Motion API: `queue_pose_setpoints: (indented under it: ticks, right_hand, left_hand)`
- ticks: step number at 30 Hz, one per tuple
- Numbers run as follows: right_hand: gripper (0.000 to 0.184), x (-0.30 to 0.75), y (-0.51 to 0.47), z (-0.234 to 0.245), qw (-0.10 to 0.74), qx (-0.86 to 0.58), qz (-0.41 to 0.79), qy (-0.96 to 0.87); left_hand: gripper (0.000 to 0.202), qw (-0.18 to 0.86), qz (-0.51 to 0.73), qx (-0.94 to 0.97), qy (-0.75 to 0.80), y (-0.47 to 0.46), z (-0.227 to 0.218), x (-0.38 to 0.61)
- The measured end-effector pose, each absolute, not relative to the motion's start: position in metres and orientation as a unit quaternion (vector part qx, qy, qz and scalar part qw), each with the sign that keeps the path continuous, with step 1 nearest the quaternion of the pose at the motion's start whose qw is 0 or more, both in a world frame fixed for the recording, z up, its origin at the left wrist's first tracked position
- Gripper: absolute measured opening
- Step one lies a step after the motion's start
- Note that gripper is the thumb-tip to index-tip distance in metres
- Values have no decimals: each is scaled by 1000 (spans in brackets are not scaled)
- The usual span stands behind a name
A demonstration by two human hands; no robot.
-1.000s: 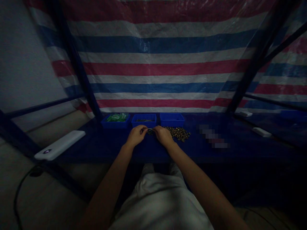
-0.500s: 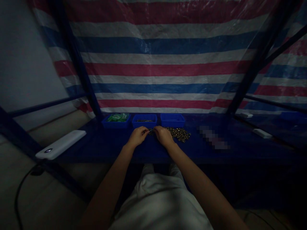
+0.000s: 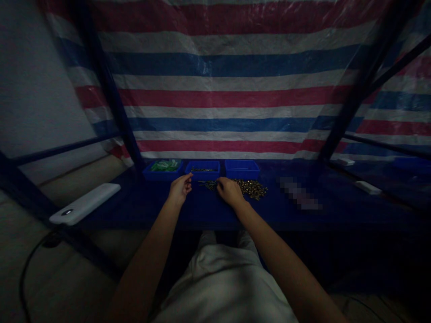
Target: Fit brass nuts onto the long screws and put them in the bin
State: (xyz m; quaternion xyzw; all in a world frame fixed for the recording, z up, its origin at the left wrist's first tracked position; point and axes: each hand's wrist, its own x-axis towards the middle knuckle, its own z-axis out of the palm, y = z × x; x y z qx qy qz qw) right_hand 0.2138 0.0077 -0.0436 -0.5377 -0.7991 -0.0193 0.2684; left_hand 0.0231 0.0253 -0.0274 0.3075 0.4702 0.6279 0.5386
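Thin metal pieces (image 3: 208,184) lie on the counter (image 3: 205,213), at the curled fingertips of the right hand (image 3: 230,192) — whether it grips one, I cannot tell. The left hand (image 3: 180,189) has thumb and forefinger together before the middle blue bin (image 3: 209,175); anything pinched there is too small to make out. A light fingertip pinch should suit such slim pieces best, with the right hand clear of the brass-coloured pile (image 3: 252,188) beside it.
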Motion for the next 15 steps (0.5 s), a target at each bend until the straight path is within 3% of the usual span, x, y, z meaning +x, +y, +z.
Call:
queue_pose_setpoints:
  ticks: [9, 15]
  right_hand:
    - [28, 214, 7, -42, 261, -542, -7, -799]
    - [29, 215, 7, -42, 260, -531, -1, -807]
  left_hand:
    - [27, 588, 662, 396, 242, 13, -16, 29]
    - [33, 531, 621, 393, 421, 30, -28, 29]
